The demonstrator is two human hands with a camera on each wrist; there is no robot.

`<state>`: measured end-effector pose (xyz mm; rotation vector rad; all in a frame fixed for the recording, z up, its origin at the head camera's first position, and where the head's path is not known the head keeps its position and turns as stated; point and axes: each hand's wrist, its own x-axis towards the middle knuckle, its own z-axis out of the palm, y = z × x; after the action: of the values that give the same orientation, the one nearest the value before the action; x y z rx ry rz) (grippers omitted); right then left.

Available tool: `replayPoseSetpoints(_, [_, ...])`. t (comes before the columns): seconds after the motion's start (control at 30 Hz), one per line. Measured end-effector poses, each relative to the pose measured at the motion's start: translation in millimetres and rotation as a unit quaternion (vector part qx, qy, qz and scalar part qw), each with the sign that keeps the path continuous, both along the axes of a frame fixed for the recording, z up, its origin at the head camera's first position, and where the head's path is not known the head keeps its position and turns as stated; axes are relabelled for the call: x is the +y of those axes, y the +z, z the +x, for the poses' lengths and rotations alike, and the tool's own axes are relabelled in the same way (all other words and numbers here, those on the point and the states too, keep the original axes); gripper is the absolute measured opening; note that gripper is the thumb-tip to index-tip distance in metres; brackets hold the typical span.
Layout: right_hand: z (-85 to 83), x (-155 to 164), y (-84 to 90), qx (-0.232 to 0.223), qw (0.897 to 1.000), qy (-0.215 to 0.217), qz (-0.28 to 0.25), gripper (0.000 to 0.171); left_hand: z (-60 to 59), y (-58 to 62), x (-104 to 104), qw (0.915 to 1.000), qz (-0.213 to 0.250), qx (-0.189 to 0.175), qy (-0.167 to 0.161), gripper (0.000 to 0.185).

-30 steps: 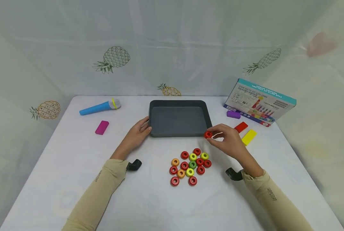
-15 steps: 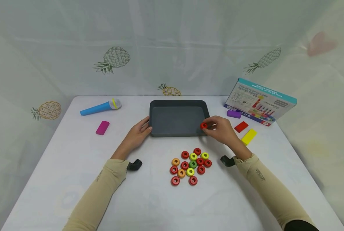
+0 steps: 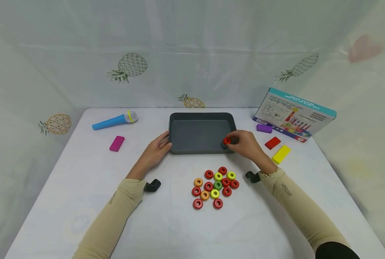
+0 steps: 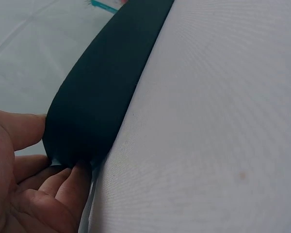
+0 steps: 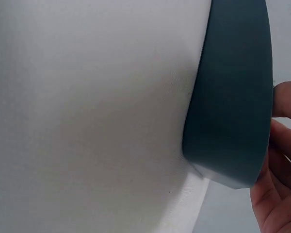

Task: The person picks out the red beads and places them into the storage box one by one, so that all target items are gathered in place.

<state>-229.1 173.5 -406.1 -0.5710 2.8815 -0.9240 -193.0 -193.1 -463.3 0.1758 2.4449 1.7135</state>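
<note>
Nearest the person, a cluster of small red, yellow, orange and green wooden rings [image 3: 215, 187] lies on the white cloth-covered table [image 3: 166, 223], between the two beige sleeves. Beyond it, the left hand [image 3: 155, 151] rests against the near left corner of the dark grey rectangular plastic tray [image 3: 197, 133], thumb on the wall and fingers loosely curled under the rim, as the left wrist view shows. The right hand [image 3: 245, 144] pinches a single red wooden ring [image 3: 227, 141] between thumb and fingertips, holding it over the tray's near right corner, just inside the rim. To the right lie a yellow block [image 3: 281, 154], a red block [image 3: 272, 142] and a purple block [image 3: 264, 128]; to the left a magenta block [image 3: 117, 143]. Farther back sit a blue toy microphone [image 3: 114, 120] and a printed cardboard box [image 3: 294, 115].
</note>
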Motion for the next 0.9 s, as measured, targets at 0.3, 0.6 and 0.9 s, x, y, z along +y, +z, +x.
replayPoseSetpoints(0.3, [-8.1,-1,-3.8,-0.018,0.999,-0.002,0.038,0.032,0.8,1.4,0,1.0000,-0.006,-0.002,0.001,0.064])
replayPoseSetpoints(0.6, [-13.7,-6,-5.9,-0.027,0.997,-0.002,0.074,0.030,0.2,1.7,0,0.9999,-0.010,-0.006,0.001,0.064])
replayPoseSetpoints(0.9, [-14.9,-9,-6.2,-0.025,0.996,0.002,0.084,0.030,0.4,1.4,1,1.0000,-0.009,-0.004,0.002,0.064])
